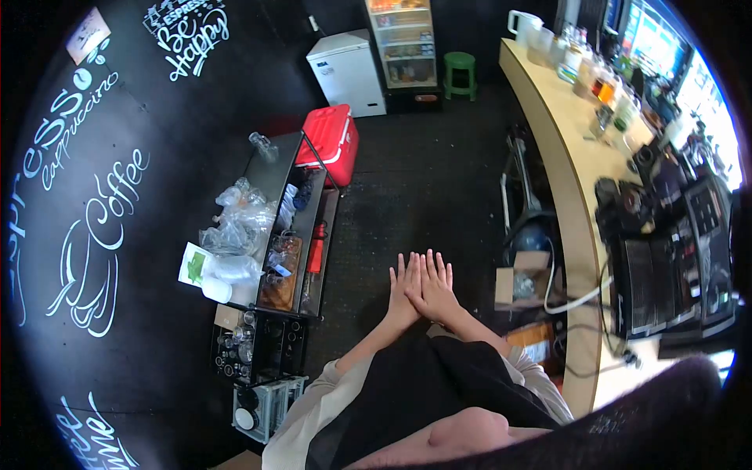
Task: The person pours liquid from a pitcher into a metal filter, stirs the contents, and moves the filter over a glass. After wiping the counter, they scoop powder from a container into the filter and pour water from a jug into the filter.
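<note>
My left hand (pixel 400 294) and my right hand (pixel 434 283) are held out in front of my body, above the dark floor (pixel 392 211). The right one partly overlaps the left, palm side toward it, and hides some of its fingers. Fingers on both hands are stretched out and point away from me. Neither holds any object; they touch only each other. Below them is the black apron (pixel 423 392) that I wear over a light long-sleeved top (pixel 329 403).
On my left, a black shelf rack (pixel 262 184) carries plastic bags (pixel 239 219) and glassware, with a red cooler (pixel 333 141) behind. A curved wooden counter (pixel 560 133) on my right bears bottles and a coffee machine (pixel 666 274). A cardboard box (pixel 521 282) stands beneath it.
</note>
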`<state>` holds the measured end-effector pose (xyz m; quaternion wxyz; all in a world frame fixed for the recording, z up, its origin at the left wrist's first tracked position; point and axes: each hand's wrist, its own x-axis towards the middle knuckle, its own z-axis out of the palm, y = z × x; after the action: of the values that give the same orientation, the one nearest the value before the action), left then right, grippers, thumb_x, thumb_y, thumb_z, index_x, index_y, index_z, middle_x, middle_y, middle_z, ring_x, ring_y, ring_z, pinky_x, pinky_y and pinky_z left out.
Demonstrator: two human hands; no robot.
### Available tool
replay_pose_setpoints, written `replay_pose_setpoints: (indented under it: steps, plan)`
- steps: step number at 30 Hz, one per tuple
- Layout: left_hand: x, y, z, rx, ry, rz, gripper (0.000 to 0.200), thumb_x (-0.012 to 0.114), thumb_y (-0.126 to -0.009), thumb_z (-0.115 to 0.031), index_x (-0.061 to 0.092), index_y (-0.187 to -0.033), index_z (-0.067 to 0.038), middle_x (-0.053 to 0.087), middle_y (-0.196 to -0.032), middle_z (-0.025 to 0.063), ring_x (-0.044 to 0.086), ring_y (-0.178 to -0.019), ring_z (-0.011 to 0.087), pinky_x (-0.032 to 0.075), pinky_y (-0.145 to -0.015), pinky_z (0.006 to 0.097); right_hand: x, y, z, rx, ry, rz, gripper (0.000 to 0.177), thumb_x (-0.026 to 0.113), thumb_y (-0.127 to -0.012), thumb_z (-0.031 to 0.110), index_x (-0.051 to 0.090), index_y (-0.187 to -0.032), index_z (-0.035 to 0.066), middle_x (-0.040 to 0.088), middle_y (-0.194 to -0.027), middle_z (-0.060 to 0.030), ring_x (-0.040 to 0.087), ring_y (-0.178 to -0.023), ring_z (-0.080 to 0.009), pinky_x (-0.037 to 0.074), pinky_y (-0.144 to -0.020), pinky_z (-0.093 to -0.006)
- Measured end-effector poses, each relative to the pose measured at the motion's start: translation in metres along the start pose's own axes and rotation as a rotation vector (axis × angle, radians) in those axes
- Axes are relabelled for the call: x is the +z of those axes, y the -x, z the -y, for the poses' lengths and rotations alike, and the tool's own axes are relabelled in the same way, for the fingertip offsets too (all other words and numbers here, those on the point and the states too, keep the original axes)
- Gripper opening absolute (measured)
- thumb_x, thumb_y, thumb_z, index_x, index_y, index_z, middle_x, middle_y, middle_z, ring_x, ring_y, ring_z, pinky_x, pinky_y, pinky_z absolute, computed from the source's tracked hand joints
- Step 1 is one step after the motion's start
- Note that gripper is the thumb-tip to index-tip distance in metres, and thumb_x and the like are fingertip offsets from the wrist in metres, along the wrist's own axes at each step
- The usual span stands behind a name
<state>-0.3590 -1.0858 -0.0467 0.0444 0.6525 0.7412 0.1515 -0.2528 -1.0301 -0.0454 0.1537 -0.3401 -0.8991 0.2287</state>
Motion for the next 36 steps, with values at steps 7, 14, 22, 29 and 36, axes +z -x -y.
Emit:
replay_pose_setpoints:
  steps: [7,14,22,29,36]
  plan:
    - [0.012,-0.097,0.033,-0.174,-0.026,0.041,0.074,0.047,-0.091,-0.037,0.019,-0.151,-0.003,0.017,-0.157,0.0187,0.009,-0.146,0.0414,0.013,-0.113,0.0618,-0.014,-0.113,-0.042,-0.095,-0.012,0.120,0.088,0.035,-0.092,0.059,0.020,-0.148,-0.007,0.012,-0.154,-0.0294,0.007,-0.144,-0.0459,0.005,-0.113,-0.0604]
    - [0.003,-0.128,0.072,-0.518,0.030,0.120,0.075,0.046,-0.093,-0.037,0.013,-0.153,-0.007,0.006,-0.160,0.0152,0.002,-0.147,0.0375,0.010,-0.115,0.0576,0.006,-0.188,-0.041,-0.305,-0.086,0.307,0.085,0.034,-0.093,0.058,0.018,-0.149,-0.003,0.014,-0.153,-0.0303,0.009,-0.143,-0.0477,0.007,-0.112,-0.0624]
    - [-0.008,-0.169,0.145,-0.660,-0.008,-0.017,0.076,0.045,-0.093,-0.039,0.013,-0.152,-0.003,0.011,-0.159,0.0174,0.003,-0.147,0.0373,0.010,-0.117,0.0533,0.037,-0.284,-0.016,-0.472,-0.073,0.314,0.082,0.037,-0.092,0.056,0.022,-0.149,-0.001,0.017,-0.153,-0.0295,0.013,-0.142,-0.0466,0.009,-0.111,-0.0625]
    - [-0.018,-0.240,0.244,-0.636,-0.013,-0.103,0.076,0.044,-0.093,-0.039,0.014,-0.151,-0.001,0.012,-0.159,0.0175,0.003,-0.147,0.0364,0.010,-0.117,0.0511,0.080,-0.395,-0.006,-0.491,-0.054,0.210,0.081,0.037,-0.092,0.056,0.025,-0.149,0.000,0.017,-0.154,-0.0275,0.011,-0.143,-0.0451,0.008,-0.111,-0.0633]
    - [-0.038,-0.306,0.361,-0.592,0.091,-0.210,0.075,0.044,-0.093,-0.038,0.015,-0.151,0.000,0.015,-0.158,0.0182,0.006,-0.147,0.0362,0.011,-0.117,0.0500,0.106,-0.528,0.030,-0.518,-0.082,0.268,0.082,0.037,-0.092,0.058,0.025,-0.149,0.001,0.016,-0.154,-0.0269,0.011,-0.144,-0.0439,0.007,-0.112,-0.0619]
